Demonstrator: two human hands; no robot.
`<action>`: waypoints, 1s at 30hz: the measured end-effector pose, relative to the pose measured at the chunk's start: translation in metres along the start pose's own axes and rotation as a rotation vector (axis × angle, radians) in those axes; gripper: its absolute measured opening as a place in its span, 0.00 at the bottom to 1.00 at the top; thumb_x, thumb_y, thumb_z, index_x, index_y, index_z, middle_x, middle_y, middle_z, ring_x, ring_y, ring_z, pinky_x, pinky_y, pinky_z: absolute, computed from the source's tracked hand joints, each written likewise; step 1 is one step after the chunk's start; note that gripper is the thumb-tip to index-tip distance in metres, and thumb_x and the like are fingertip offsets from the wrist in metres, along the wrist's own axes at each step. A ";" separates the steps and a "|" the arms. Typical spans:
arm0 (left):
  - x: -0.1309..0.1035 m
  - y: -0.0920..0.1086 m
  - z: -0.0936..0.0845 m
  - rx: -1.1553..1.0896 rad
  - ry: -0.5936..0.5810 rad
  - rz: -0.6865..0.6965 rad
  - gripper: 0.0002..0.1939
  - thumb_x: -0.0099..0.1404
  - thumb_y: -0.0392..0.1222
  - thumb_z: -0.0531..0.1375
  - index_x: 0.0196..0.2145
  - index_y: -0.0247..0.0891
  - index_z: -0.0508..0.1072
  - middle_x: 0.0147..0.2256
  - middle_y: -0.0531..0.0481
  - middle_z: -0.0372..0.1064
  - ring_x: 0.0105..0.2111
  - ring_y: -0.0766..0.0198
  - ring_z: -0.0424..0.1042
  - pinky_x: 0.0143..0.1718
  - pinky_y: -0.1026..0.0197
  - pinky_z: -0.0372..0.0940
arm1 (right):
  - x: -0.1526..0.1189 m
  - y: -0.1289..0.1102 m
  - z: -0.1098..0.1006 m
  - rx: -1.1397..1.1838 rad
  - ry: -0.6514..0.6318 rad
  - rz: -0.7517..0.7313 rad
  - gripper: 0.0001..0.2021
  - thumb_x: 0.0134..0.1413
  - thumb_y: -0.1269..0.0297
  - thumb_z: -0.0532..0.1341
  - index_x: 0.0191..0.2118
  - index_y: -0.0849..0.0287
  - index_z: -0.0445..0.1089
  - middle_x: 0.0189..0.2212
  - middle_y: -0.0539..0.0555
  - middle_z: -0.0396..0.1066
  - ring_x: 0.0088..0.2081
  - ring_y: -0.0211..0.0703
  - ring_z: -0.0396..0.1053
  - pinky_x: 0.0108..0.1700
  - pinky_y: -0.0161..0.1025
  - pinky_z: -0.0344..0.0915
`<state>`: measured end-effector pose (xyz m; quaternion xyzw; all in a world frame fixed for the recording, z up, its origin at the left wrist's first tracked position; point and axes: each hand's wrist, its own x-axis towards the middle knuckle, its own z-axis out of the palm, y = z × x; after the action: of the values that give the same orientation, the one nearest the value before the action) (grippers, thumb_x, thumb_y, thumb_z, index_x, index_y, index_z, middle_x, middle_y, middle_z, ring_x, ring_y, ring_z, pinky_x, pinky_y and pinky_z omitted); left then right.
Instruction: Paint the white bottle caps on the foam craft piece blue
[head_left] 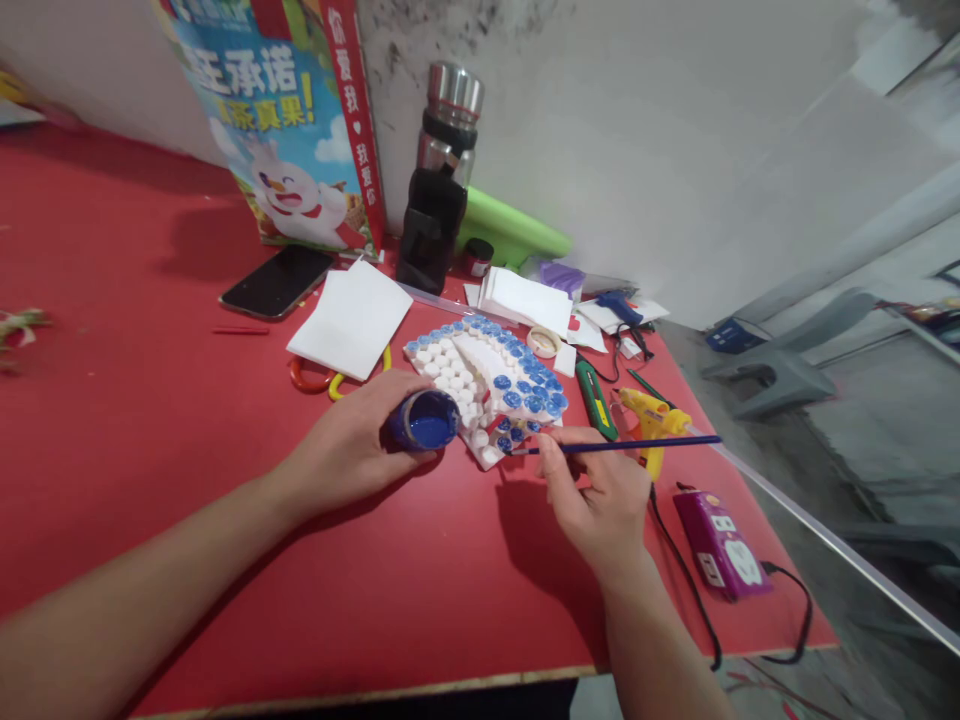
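Observation:
My left hand (367, 432) is wrapped round a small jar of blue paint (431, 420), its open mouth tilted toward me. Between my fingers and thumb, my right hand (596, 490) grips a thin blue paintbrush (645, 444). The brush tip points left, at the lower right part of a craft piece (469, 355) covered in small round discs. Blue discs run along its top and right side, while those on the left are white. Whether the bristles touch a disc, I cannot tell. The jar is beside the piece's lower left edge.
Behind are white paper sheets (352, 318), a phone (277, 282), a bottle (435, 180) and a printed bag (289, 130). To the right lie a green utility knife (596, 400), a tape roll (543, 342), a yellow glue gun (652, 420) with its cord, and a purple box (721, 545) on the red table (420, 600).

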<state>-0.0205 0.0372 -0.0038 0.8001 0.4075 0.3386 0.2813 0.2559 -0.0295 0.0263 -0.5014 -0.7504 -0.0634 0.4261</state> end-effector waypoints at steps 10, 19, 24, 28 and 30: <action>0.001 0.004 -0.001 -0.008 -0.013 -0.038 0.25 0.66 0.49 0.71 0.59 0.45 0.75 0.57 0.43 0.78 0.54 0.45 0.79 0.56 0.46 0.74 | 0.000 0.002 0.000 0.022 -0.015 0.011 0.07 0.73 0.66 0.63 0.38 0.55 0.73 0.24 0.48 0.78 0.18 0.36 0.72 0.23 0.35 0.65; 0.001 0.005 -0.002 0.008 -0.008 -0.032 0.24 0.66 0.50 0.70 0.58 0.44 0.75 0.56 0.43 0.78 0.54 0.46 0.79 0.55 0.48 0.74 | 0.000 0.002 -0.002 -0.003 0.039 0.026 0.09 0.73 0.67 0.64 0.36 0.55 0.74 0.24 0.47 0.78 0.18 0.35 0.72 0.23 0.34 0.64; 0.002 0.004 -0.001 0.008 -0.013 -0.034 0.25 0.66 0.50 0.70 0.58 0.45 0.75 0.56 0.43 0.78 0.53 0.45 0.79 0.55 0.46 0.74 | -0.001 0.003 0.001 0.052 0.017 0.082 0.07 0.73 0.65 0.64 0.39 0.55 0.75 0.24 0.47 0.78 0.18 0.35 0.72 0.22 0.34 0.65; 0.002 0.004 -0.001 0.002 -0.020 -0.043 0.25 0.66 0.49 0.70 0.58 0.45 0.75 0.56 0.43 0.78 0.53 0.45 0.79 0.55 0.46 0.74 | -0.001 0.005 0.001 0.024 0.019 0.071 0.07 0.73 0.65 0.64 0.38 0.54 0.75 0.21 0.46 0.75 0.17 0.37 0.71 0.22 0.35 0.64; 0.001 0.005 -0.001 0.009 -0.017 -0.052 0.25 0.66 0.50 0.70 0.58 0.45 0.75 0.56 0.43 0.78 0.54 0.45 0.79 0.56 0.46 0.74 | -0.001 0.005 0.001 0.012 0.029 0.072 0.06 0.72 0.66 0.64 0.39 0.54 0.76 0.21 0.47 0.76 0.17 0.38 0.71 0.22 0.36 0.65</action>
<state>-0.0185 0.0359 0.0011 0.7933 0.4271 0.3228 0.2900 0.2593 -0.0274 0.0232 -0.5245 -0.7260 -0.0508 0.4418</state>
